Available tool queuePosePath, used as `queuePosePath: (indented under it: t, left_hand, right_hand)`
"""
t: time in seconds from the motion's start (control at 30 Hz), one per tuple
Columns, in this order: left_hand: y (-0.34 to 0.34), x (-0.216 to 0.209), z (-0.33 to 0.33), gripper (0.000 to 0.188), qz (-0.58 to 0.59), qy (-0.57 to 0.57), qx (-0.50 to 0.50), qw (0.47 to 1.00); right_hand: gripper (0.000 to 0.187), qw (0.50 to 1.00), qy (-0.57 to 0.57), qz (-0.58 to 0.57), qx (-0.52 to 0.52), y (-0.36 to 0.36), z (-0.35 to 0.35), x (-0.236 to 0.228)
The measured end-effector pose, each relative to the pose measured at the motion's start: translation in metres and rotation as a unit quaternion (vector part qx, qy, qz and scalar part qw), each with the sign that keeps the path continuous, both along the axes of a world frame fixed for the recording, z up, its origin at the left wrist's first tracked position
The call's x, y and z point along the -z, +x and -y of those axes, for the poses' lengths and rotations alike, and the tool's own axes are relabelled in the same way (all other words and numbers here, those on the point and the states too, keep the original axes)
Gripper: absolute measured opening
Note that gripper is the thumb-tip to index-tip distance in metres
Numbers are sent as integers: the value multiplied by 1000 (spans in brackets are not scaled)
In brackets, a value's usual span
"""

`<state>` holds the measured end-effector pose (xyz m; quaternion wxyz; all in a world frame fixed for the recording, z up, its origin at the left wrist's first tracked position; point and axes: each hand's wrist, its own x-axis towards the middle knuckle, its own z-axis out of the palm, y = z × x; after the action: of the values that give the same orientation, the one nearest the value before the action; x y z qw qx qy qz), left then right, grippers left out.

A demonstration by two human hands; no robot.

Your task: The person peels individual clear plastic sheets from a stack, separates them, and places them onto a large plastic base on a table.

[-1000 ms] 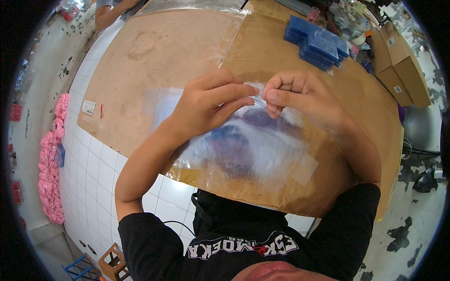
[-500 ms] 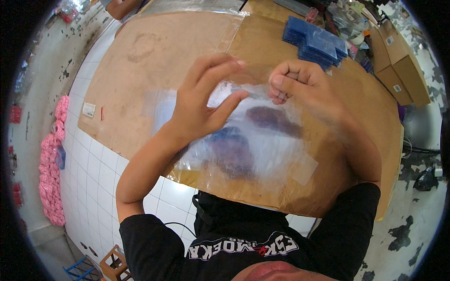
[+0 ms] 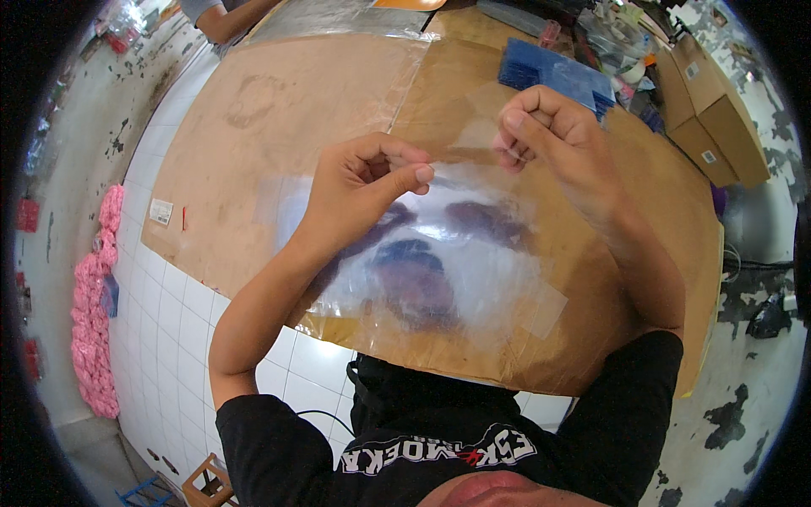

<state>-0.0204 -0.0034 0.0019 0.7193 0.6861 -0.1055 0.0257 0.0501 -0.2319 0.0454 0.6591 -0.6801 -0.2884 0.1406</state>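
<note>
Over the cardboard-covered table, my left hand (image 3: 359, 182) is closed in a pinch, thumb against the fingertips. Whatever it holds, if anything, is too small or clear to make out. My right hand (image 3: 553, 139) is raised to the right and farther off, its fingers curled round the edge of a faint piece of clear plastic film (image 3: 480, 128). Below both hands lies a glossy clear plastic sheet (image 3: 498, 283), taped flat on the table and reflecting light and dark shapes. Beyond my right hand sits a stack of blue plastic pieces (image 3: 549, 68).
The brown table covering (image 3: 245, 144) bears a small white label (image 3: 160, 211). Cardboard boxes (image 3: 714, 118) and heaped plastic bags (image 3: 621, 38) stand at the far right. Another person's arm (image 3: 232, 21) reaches in at the far left. Pink bundles (image 3: 93, 313) lie on the left floor.
My left hand has closed from spread fingers into a pinch and come slightly lower. My right hand has risen a little away from me; the clear film beside it now shows.
</note>
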Motion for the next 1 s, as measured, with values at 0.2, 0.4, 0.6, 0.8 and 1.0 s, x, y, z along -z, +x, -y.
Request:
queuePosePath:
  t: [0.2,0.4,0.6,0.8,1.0]
  left_hand:
    - [0,-3,-1,13,-24,-18,-15,999]
    - [-7,-7,6,5,218,194,-107,950]
    - [-8,-10,8,6,333,240,-118,904]
    - [-9,1,6,5,274,190,-97,938]
    - [0,-2,0,11,-45,-120,-14,992]
  right_hand:
    - [16,1000,-29,4,-1,-3,-1,3]
    - [15,995,-90,-34,21,-10,-5,0]
    - [16,993,-103,-44,38,-12,-6,-1]
    - [15,995,-92,7,33,-10,-7,1]
    - [17,967,-20,242,80,1,-3,14]
